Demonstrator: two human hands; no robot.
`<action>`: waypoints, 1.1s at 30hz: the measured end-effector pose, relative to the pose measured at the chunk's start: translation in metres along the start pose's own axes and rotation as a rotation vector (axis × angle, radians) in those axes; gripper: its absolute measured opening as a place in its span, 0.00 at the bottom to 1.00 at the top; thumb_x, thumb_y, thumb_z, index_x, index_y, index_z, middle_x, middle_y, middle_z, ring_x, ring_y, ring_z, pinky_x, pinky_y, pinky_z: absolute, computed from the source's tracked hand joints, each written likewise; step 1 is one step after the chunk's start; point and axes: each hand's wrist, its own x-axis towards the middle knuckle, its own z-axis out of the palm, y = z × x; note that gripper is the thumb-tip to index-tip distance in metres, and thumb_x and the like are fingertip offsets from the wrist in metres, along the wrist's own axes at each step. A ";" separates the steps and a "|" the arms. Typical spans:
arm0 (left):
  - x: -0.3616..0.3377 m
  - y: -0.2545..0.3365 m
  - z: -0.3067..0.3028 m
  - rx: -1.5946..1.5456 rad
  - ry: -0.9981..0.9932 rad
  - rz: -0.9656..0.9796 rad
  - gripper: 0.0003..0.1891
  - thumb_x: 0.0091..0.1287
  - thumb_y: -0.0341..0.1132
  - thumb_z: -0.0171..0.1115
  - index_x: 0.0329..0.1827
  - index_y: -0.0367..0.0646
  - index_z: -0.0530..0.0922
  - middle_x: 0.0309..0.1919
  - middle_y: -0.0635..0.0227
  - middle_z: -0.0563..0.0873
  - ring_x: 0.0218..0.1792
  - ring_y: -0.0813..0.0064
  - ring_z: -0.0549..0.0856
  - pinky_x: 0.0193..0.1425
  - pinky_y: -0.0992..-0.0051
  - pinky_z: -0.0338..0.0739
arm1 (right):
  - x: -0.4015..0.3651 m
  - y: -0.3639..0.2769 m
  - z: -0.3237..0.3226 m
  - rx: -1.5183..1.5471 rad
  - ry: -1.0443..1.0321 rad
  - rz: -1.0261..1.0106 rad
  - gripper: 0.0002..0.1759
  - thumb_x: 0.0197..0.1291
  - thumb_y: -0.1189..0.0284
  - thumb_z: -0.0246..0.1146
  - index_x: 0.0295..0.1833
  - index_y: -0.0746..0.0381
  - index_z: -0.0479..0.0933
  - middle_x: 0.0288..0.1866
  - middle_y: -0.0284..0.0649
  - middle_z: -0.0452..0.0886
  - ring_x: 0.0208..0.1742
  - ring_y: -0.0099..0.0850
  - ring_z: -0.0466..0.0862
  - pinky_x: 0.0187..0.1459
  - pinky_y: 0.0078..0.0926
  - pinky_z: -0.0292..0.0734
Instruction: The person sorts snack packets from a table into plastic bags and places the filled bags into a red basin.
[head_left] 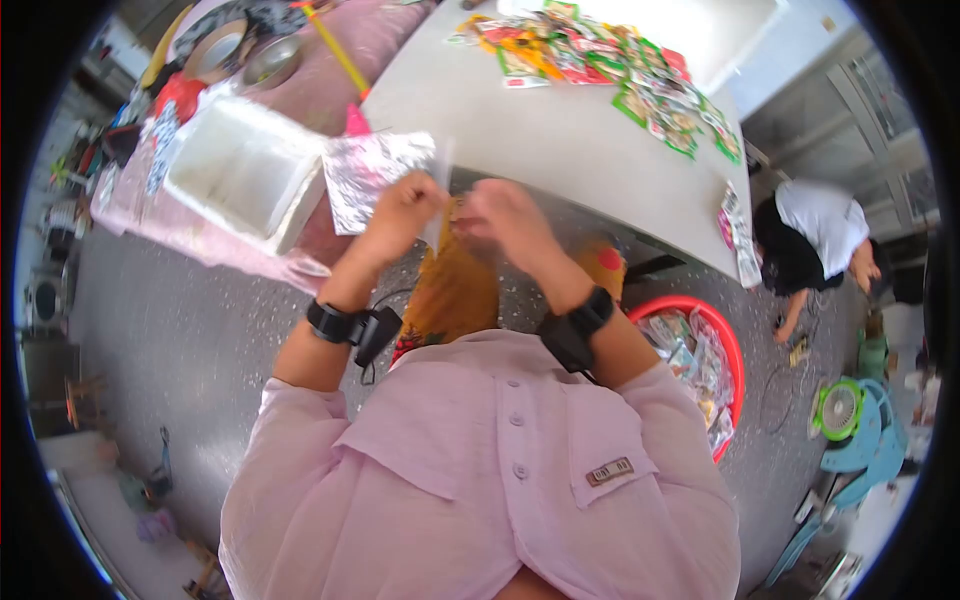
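My left hand is closed, its fingers curled together in front of the shiny silver foil sheet. Whether the fingers grip the sheet's translucent edge or something small is not visible. To its right, my right hand is raised just off the near edge of the white table, smeared by motion. Its fingers are bent toward the left hand, and what they hold, if anything, is too blurred to make out. Both hands are above my lap, each wrist wearing a black strap.
Several colourful small packets are piled on the white table. An open white foam box stands on the pink-covered table at left. Beside my right leg is a red tub of plastic packaging. A person bends down near a green fan.
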 end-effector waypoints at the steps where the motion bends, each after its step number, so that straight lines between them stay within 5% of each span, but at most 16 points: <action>1: -0.001 0.001 0.017 0.016 -0.083 0.040 0.02 0.54 0.28 0.52 0.26 0.39 0.70 0.20 0.72 0.71 0.25 0.82 0.70 0.30 0.82 0.66 | 0.002 0.001 0.002 0.020 -0.017 0.033 0.16 0.53 0.65 0.55 0.41 0.65 0.67 0.34 0.38 0.72 0.34 0.24 0.73 0.35 0.18 0.71; 3: -0.002 0.015 0.043 0.056 -0.048 -0.066 0.02 0.54 0.27 0.52 0.25 0.40 0.70 0.20 0.73 0.71 0.24 0.84 0.70 0.29 0.83 0.65 | 0.003 0.002 -0.004 0.012 -0.030 0.058 0.13 0.54 0.65 0.54 0.38 0.64 0.67 0.33 0.37 0.71 0.34 0.23 0.73 0.34 0.19 0.72; 6: 0.006 0.006 0.045 -0.411 -0.145 -0.334 0.04 0.56 0.29 0.53 0.25 0.43 0.69 0.21 0.77 0.70 0.23 0.87 0.67 0.27 0.84 0.63 | 0.002 0.001 -0.013 0.131 -0.009 0.072 0.10 0.54 0.66 0.52 0.34 0.63 0.67 0.30 0.34 0.69 0.32 0.21 0.72 0.32 0.21 0.72; 9: 0.013 0.003 0.047 -0.366 -0.250 -0.311 0.03 0.55 0.29 0.54 0.25 0.44 0.69 0.20 0.78 0.70 0.20 0.87 0.66 0.25 0.84 0.62 | 0.009 0.009 -0.023 0.177 0.059 0.088 0.07 0.56 0.69 0.50 0.31 0.62 0.66 0.29 0.33 0.69 0.27 0.21 0.72 0.30 0.21 0.73; 12: 0.021 0.005 0.046 -0.261 -0.013 -0.220 0.03 0.55 0.28 0.54 0.26 0.43 0.69 0.19 0.75 0.70 0.21 0.85 0.68 0.24 0.82 0.64 | 0.010 -0.003 -0.026 0.260 0.141 0.102 0.06 0.56 0.71 0.49 0.31 0.61 0.66 0.28 0.33 0.70 0.27 0.21 0.72 0.32 0.19 0.73; 15: 0.027 0.029 0.036 0.361 0.352 0.296 0.04 0.52 0.26 0.54 0.24 0.40 0.67 0.20 0.66 0.72 0.21 0.75 0.72 0.26 0.78 0.66 | 0.023 -0.007 -0.039 0.111 0.237 -0.211 0.07 0.54 0.72 0.49 0.31 0.65 0.67 0.28 0.41 0.72 0.30 0.29 0.74 0.34 0.26 0.72; 16: 0.028 0.044 0.038 0.566 0.401 0.494 0.04 0.49 0.25 0.54 0.24 0.39 0.67 0.21 0.59 0.72 0.22 0.64 0.73 0.25 0.73 0.68 | 0.027 -0.010 -0.043 -0.180 0.296 -0.384 0.06 0.53 0.72 0.50 0.29 0.65 0.66 0.27 0.43 0.72 0.29 0.33 0.74 0.32 0.28 0.71; 18: 0.042 0.054 0.045 0.731 0.388 0.730 0.05 0.47 0.25 0.55 0.24 0.39 0.67 0.21 0.59 0.72 0.22 0.61 0.73 0.25 0.69 0.68 | 0.038 -0.018 -0.052 -0.778 0.400 -0.709 0.07 0.52 0.74 0.51 0.26 0.66 0.65 0.24 0.46 0.72 0.27 0.41 0.73 0.29 0.32 0.69; 19: 0.052 0.056 0.049 0.811 0.380 0.848 0.05 0.46 0.25 0.55 0.24 0.39 0.67 0.21 0.59 0.73 0.22 0.59 0.73 0.24 0.67 0.68 | 0.045 -0.020 -0.057 -0.793 0.389 -0.681 0.07 0.51 0.73 0.51 0.25 0.66 0.66 0.25 0.48 0.72 0.28 0.44 0.72 0.30 0.34 0.68; 24: 0.103 -0.009 0.090 0.857 0.183 0.413 0.06 0.49 0.29 0.52 0.29 0.39 0.70 0.23 0.55 0.75 0.25 0.56 0.75 0.29 0.62 0.70 | 0.083 -0.018 -0.113 -1.016 0.370 -0.639 0.10 0.49 0.69 0.54 0.26 0.66 0.67 0.28 0.50 0.72 0.33 0.47 0.72 0.33 0.39 0.67; 26: 0.113 -0.027 0.106 0.782 0.178 0.338 0.08 0.49 0.30 0.50 0.32 0.38 0.71 0.24 0.55 0.75 0.26 0.56 0.76 0.31 0.62 0.70 | 0.100 -0.024 -0.155 -1.153 0.701 -0.957 0.11 0.47 0.67 0.55 0.29 0.65 0.69 0.30 0.47 0.73 0.34 0.45 0.73 0.35 0.39 0.67; 30: 0.117 -0.048 0.126 0.701 0.118 0.190 0.09 0.50 0.30 0.50 0.34 0.37 0.72 0.24 0.55 0.75 0.27 0.55 0.75 0.32 0.61 0.70 | 0.115 -0.083 -0.231 -1.608 1.016 -0.533 0.14 0.43 0.67 0.57 0.36 0.62 0.71 0.35 0.43 0.73 0.39 0.40 0.73 0.36 0.39 0.67; 33: 0.112 -0.045 0.130 0.704 0.083 0.191 0.07 0.50 0.30 0.49 0.30 0.37 0.72 0.26 0.54 0.75 0.30 0.55 0.75 0.34 0.61 0.70 | 0.130 -0.092 -0.277 -1.967 1.167 -0.626 0.13 0.43 0.66 0.57 0.36 0.60 0.71 0.36 0.41 0.73 0.39 0.38 0.73 0.34 0.38 0.68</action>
